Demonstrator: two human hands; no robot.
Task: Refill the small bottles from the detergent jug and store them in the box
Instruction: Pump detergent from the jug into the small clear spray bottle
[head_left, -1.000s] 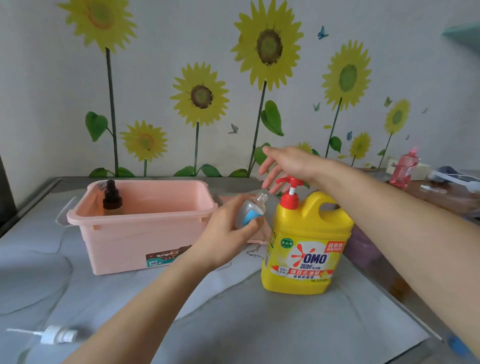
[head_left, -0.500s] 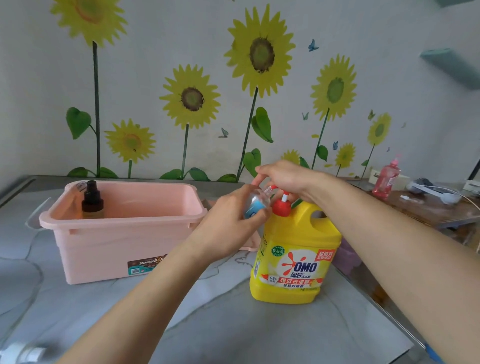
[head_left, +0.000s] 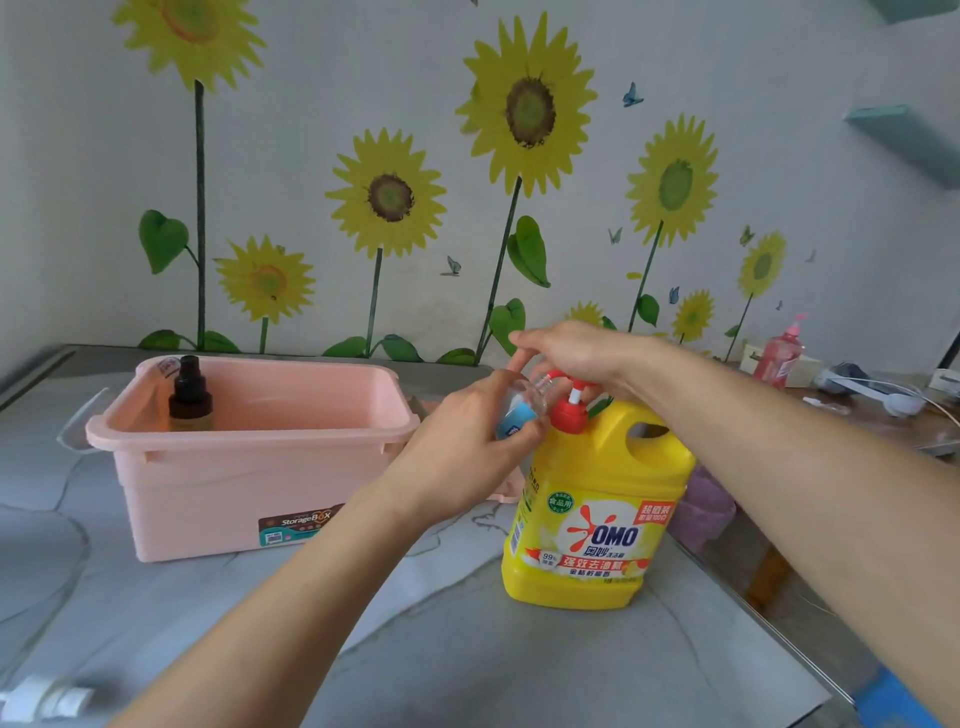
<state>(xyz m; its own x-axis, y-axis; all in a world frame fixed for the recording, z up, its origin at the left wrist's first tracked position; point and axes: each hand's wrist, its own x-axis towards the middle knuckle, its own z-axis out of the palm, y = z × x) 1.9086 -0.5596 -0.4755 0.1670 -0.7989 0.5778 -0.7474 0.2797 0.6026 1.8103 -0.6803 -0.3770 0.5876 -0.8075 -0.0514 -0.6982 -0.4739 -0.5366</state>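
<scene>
While the left hand (head_left: 467, 441) grips the small bottle (head_left: 519, 415), fingers and thumb curled around its blue label, the bottle is tilted just left of the detergent jug (head_left: 597, 493), its open neck at the spout of the red pump (head_left: 569, 415). The right hand (head_left: 576, 353) lies on top of this pump, fingers a little apart and only lightly bent. Left of the jug stands the pink box (head_left: 249, 467) on the table (head_left: 467, 649), with a dark bottle (head_left: 189, 397) upright inside. Far left of the jug lies a blurred white pump cap (head_left: 47, 699).

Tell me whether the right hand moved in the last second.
Yes: the right hand came down from above onto the red pump of the OMO jug.
</scene>
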